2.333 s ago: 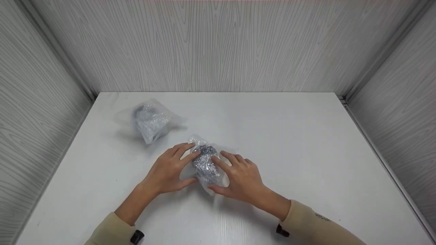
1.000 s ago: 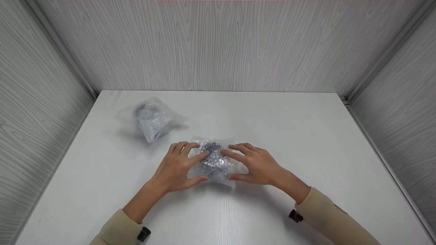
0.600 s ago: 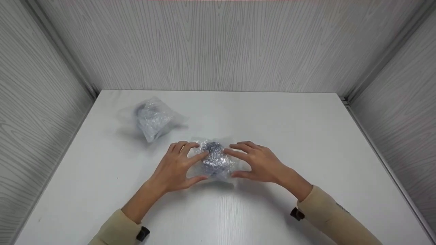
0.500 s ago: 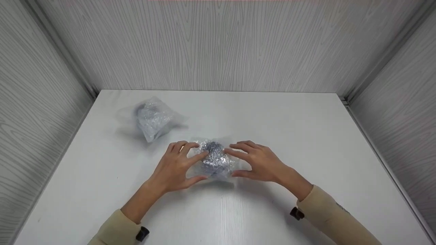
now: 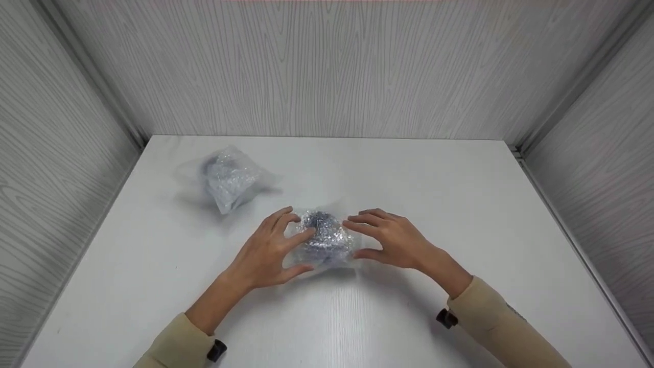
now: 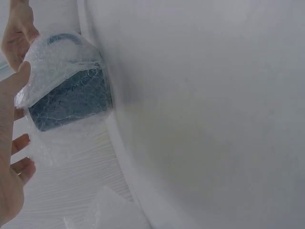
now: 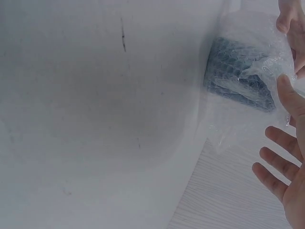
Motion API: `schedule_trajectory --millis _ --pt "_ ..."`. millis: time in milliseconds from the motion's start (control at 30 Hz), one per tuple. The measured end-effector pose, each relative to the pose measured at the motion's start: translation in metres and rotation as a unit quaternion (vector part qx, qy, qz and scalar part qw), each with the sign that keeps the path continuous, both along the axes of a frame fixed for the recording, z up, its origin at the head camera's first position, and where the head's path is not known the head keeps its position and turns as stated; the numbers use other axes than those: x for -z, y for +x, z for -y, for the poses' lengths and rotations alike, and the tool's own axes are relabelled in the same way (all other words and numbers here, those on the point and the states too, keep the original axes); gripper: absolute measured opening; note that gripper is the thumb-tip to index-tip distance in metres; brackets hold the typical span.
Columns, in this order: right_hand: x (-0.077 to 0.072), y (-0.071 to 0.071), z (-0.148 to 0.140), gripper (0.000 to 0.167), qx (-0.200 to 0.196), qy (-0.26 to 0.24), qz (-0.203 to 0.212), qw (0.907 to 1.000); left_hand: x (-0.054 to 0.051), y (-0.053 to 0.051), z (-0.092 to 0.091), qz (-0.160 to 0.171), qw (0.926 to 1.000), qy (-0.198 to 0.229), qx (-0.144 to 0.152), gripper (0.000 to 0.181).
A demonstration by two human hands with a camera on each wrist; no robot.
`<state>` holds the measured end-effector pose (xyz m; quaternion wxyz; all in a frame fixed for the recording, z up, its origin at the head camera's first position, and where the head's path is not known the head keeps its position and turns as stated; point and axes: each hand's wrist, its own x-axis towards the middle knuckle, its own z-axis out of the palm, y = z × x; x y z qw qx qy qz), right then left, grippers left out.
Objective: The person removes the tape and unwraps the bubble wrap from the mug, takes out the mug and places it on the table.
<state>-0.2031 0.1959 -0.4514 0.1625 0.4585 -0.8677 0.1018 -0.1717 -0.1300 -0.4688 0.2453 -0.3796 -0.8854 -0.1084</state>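
A bubble-wrapped package (image 5: 327,240) sits between my two hands, with a dark blue, mug-like shape and a curved handle-like part showing through the film. My left hand (image 5: 263,250) holds its left side, index finger reaching over the wrap and thumb at the near edge. On the opposite side, my right hand (image 5: 396,237) holds the wrap's right edge between index finger and thumb, its other fingers spread apart. Both wrist views show the blue package (image 6: 71,100) with the thumbs against the film; parts of the index fingers are hidden behind it.
Another bubble-wrapped package (image 5: 230,179), greyish inside, lies at the back left of the white table (image 5: 434,204). Grey wood-grain panels (image 5: 327,66) stand at the back and both sides.
The package has turned from slanted to nearly square and shifted slightly right. My right hand has moved right and a little away, sliding outward along the wrap. The other package stays put.
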Motion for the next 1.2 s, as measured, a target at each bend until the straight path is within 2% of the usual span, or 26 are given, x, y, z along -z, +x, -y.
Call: schedule_trajectory --millis 267,400,500,700,933,1200 --pt "0.0 0.005 -0.002 0.054 0.0 -0.042 0.0 0.9991 0.001 0.0 0.0 0.01 0.9999 -0.001 0.004 0.068" --pt "-0.003 0.013 0.0 0.049 0.035 -0.065 0.02 0.9971 0.002 0.0 0.0 0.004 1.0 0.0 0.006 0.068" --pt "-0.008 0.022 0.005 0.044 0.074 -0.095 0.035 0.992 0.003 -0.001 -0.001 0.001 1.0 0.002 0.007 0.068" --pt "-0.018 0.036 0.015 0.03 0.146 -0.163 0.103 0.9704 0.004 -0.001 0.0 -0.004 0.9999 0.004 0.01 0.067" --pt "-0.021 0.041 0.021 0.02 0.165 -0.223 0.217 0.9358 0.005 -0.002 0.0 -0.015 0.9998 -0.009 0.008 0.066" --pt "-0.02 0.04 0.028 0.017 0.169 -0.228 0.272 0.9194 0.007 -0.002 -0.001 -0.025 0.9996 -0.011 0.004 0.065"
